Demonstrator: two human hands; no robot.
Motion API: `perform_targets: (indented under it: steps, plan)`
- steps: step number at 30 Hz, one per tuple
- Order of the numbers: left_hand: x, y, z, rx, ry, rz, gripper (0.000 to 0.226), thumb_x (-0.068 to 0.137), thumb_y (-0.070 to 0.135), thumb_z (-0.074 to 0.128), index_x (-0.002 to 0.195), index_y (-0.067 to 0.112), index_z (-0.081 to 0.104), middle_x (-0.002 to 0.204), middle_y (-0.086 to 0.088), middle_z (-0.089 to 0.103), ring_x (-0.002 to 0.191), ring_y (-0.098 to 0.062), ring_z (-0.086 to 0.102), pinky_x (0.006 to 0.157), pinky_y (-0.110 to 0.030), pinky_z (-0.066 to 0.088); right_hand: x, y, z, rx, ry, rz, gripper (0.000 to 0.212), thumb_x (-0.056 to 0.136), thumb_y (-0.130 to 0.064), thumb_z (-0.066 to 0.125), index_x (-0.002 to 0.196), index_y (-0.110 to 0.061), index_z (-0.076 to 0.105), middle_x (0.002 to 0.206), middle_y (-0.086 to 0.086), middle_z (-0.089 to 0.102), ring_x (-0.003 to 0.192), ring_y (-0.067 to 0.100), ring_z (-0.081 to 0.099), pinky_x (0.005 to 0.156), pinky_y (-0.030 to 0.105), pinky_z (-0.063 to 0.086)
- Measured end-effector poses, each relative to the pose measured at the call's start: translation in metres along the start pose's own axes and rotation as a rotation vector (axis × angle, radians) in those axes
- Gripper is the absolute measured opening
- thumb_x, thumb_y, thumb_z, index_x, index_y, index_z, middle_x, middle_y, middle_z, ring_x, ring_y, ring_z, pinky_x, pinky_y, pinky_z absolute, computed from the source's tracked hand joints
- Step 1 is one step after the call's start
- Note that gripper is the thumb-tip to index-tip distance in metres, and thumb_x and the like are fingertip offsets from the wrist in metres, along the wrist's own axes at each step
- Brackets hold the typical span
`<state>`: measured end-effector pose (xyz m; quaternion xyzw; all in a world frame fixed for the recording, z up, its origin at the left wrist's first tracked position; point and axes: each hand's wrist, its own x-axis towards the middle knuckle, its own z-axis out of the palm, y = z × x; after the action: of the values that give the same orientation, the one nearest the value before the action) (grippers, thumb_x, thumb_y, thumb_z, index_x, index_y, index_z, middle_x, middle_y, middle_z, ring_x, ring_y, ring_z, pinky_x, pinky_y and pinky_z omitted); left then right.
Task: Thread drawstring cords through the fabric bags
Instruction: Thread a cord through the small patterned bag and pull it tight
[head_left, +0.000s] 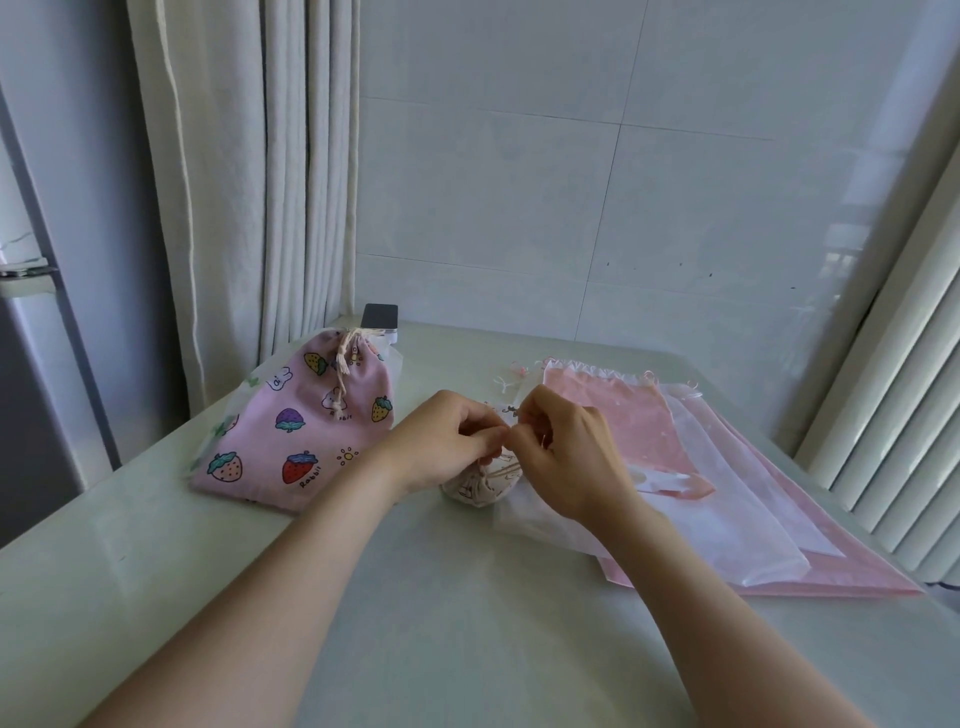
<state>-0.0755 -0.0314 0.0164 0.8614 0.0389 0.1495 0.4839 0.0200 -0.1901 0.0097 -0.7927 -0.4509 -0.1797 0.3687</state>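
— Nearest us, what lies under the arms?

— Pale bench (467, 623), with both bare forearms reaching across it, away from the camera, to where the hands meet.

— And the biggest thing on it?

— Beyond and to the outer side of the right hand (566, 457), a fanned pile of flat bags (634, 415), pink and sheer white, lying on the bench. Its near edge runs under the right wrist.

— On the other side?

— Well out past the left hand (441, 447) lies a pink strawberry bag (306, 426), stuffed and drawn closed, its pale cord (343, 358) knotted and trailing down the front.

— How do the hands stand?

— Fingers curled on both, fingertips almost touching each other. They pinch the gathered neck of a little cream bag (480, 488), which sits on the bench directly beneath the hands, against the pile's near edge. A couple of thin beige strands show at that neck, just under the fingers; what exactly lies between the fingertips is too small to tell.

— Anything smaller?

— One dark box (380, 317), far beyond the left hand, just behind the strawberry bag's top.
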Motion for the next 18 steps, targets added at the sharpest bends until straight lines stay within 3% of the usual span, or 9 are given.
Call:
perform_targets:
  steps: [5,9,13,15,18]
  plan:
    - [0.000,-0.002,-0.005,-0.081,-0.029,-0.024,0.023,0.104,0.024,0.065,0.088,0.014,0.077,0.076,-0.005,0.071,0.067,-0.011,0.060,0.065,-0.022,0.046,-0.001,0.000,0.000,-0.154,-0.048,-0.141,0.006,0.095,-0.026,0.054,0.092,-0.021,0.051,0.063,-0.004,0.061,0.060,0.022,0.055,0.066,0.040,0.048]
    - [0.001,-0.006,-0.005,-0.118,0.011,-0.071,0.022,0.104,0.024,0.064,0.093,0.009,0.077,0.078,-0.009,0.074,0.072,-0.014,0.065,0.070,-0.027,0.049,-0.001,0.006,-0.006,-0.247,-0.082,-0.165,0.009,0.095,-0.027,0.050,0.096,-0.021,0.057,0.071,-0.008,0.058,0.072,0.020,0.052,0.075,0.040,0.043]
    - [0.002,-0.006,-0.006,-0.112,0.097,-0.083,0.020,0.104,0.018,0.062,0.095,0.010,0.077,0.078,-0.006,0.076,0.074,-0.014,0.068,0.075,-0.032,0.053,0.000,0.009,-0.013,-0.412,-0.070,-0.108,0.030,0.103,-0.032,0.047,0.084,-0.017,0.064,0.076,-0.003,0.054,0.076,0.023,0.048,0.076,0.040,0.041]
    - [0.002,-0.006,-0.006,-0.073,0.103,-0.083,0.018,0.103,0.020,0.064,0.094,0.014,0.078,0.076,-0.005,0.076,0.073,-0.013,0.067,0.075,-0.035,0.051,0.003,0.004,-0.014,-0.304,-0.060,-0.034,0.036,0.103,-0.038,0.053,0.076,-0.016,0.062,0.070,-0.004,0.057,0.070,0.021,0.052,0.072,0.038,0.044]
    - [0.001,-0.006,-0.006,0.055,0.068,-0.037,0.016,0.101,0.025,0.067,0.091,0.022,0.079,0.081,0.000,0.078,0.077,-0.013,0.070,0.079,-0.035,0.054,0.004,-0.009,-0.018,0.154,-0.067,0.163,0.042,0.100,-0.035,0.064,0.069,-0.006,0.058,0.054,-0.009,0.045,0.051,0.009,0.039,0.053,0.029,0.036]
